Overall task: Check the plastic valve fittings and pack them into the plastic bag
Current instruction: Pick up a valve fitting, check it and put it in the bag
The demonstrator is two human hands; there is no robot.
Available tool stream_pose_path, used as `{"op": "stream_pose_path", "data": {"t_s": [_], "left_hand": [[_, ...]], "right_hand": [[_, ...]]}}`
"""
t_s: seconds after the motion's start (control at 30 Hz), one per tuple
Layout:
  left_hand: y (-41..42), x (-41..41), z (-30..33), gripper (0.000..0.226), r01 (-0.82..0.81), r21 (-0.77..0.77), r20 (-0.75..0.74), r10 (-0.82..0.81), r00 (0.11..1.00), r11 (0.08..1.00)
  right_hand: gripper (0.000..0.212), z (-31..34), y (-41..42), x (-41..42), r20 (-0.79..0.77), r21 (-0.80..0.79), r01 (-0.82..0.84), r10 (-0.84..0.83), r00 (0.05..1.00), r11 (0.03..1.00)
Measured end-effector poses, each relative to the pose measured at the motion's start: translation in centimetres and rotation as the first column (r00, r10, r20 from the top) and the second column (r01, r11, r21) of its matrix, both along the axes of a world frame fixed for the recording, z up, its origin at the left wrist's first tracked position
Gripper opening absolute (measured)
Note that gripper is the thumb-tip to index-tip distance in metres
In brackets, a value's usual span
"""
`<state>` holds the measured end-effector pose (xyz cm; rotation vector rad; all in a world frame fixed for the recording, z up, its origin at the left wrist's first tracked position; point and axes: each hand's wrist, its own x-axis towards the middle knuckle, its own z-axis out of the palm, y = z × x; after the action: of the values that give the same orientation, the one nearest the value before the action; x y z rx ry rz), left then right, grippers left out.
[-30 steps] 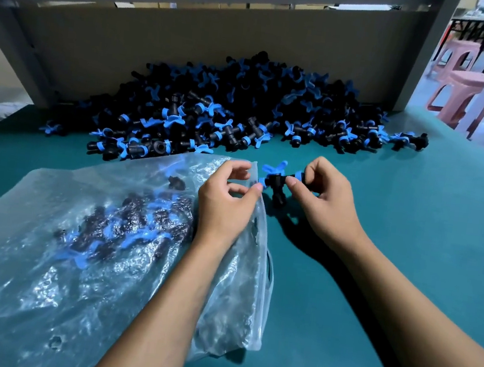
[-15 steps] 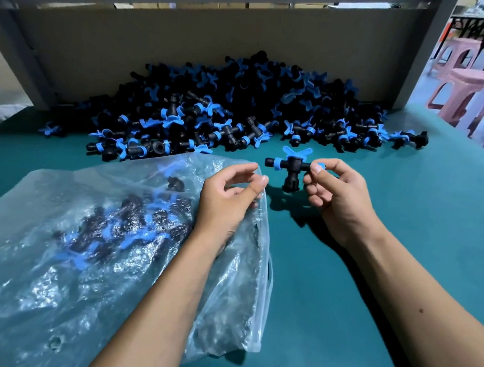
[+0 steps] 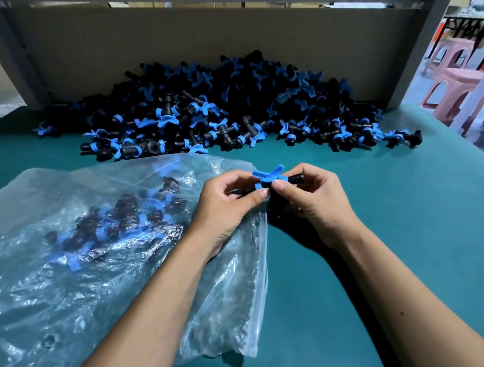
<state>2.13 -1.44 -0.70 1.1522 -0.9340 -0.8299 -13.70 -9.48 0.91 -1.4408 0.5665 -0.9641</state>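
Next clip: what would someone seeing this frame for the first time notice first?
First, the big heap of black-and-blue valve fittings piled against the cardboard wall at the back of the teal table. Next, mid-frame, the left hand and right hand together pinching one fitting by its ends, blue handle up. Left of them lies a clear plastic bag, already holding some fittings.

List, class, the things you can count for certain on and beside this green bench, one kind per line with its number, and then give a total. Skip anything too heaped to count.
Valve fitting held in the hands: 1
Plastic bag: 1
Hands, left hand and right hand: 2
Pink stools: 2
Total: 6
The pile of fittings and those inside the bag are too heaped to count.
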Motion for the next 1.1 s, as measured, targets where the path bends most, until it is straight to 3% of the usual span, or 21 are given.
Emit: {"op": "stream_pose_path", "data": {"t_s": [0.13,0.23,0.4,0.53,0.6,0.67,0.73,0.8,0.83,0.93,1.1], "left_hand": [[0.0,0.1,0.1,0.012,-0.054,0.014,-0.027,0.054,0.998,0.998],[0.0,0.1,0.3,0.011,-0.117,-0.004,-0.041,0.117,0.992,0.993],[0.0,-0.4,0.9,0.013,-0.246,0.001,-0.096,0.245,0.965,0.969],[0.2,-1.1,1.5,0.016,-0.213,-0.02,-0.095,0.21,0.973,0.977],[0.3,-1.5,1.7,0.018,-0.235,-0.061,0.033,0.238,0.971,0.97],[0.3,-1.5,1.7,0.024,-0.289,-0.095,0.325,0.304,0.896,0.953],[0.4,-1.4,1.5,0.036,-0.375,-0.085,0.652,0.336,0.68,0.923],[0.5,-1.3,1.3,0.049,-0.444,-0.003,0.828,0.251,0.502,0.896],[0.5,-1.3,1.2,0.051,-0.457,0.051,0.847,0.204,0.491,0.888],[0.4,-0.8,1.0,0.041,-0.463,0.144,0.788,0.181,0.588,0.875],[0.7,0.4,2.3,0.023,-0.476,0.173,0.53,0.326,0.783,0.862]], "right_hand": [[0.021,-0.4,-0.9,-0.2,0.057,0.089,0.237,-0.242,0.969,0.968],[0.018,-0.6,-1.1,-0.2,0.067,0.088,0.292,-0.298,0.952,0.952],[0.039,-0.8,-0.1,0.5,-0.162,-0.275,0.215,-0.265,0.95,0.937],[0.029,-0.8,-0.1,0.5,-0.179,-0.458,0.23,-0.342,0.922,0.859],[0.016,-0.8,-0.1,0.6,-0.152,-0.36,0.268,-0.34,0.928,0.893],[0.003,-0.6,-0.3,0.4,-0.047,-0.092,0.275,-0.28,0.959,0.957],[0.01,-0.1,-0.8,-0.1,0.105,0.225,0.191,-0.219,0.97,0.955],[0.021,0.3,-1.2,-0.8,0.226,0.443,0.067,-0.183,0.957,0.894],[0.027,0.4,-1.4,-1.1,0.273,0.509,0.013,-0.176,0.946,0.861],[0.033,0.4,-1.6,-1.4,0.319,0.568,-0.048,-0.166,0.933,0.821],[0.01,-0.1,-1.6,-1.1,0.275,0.427,0.001,-0.131,0.953,0.904]]}}
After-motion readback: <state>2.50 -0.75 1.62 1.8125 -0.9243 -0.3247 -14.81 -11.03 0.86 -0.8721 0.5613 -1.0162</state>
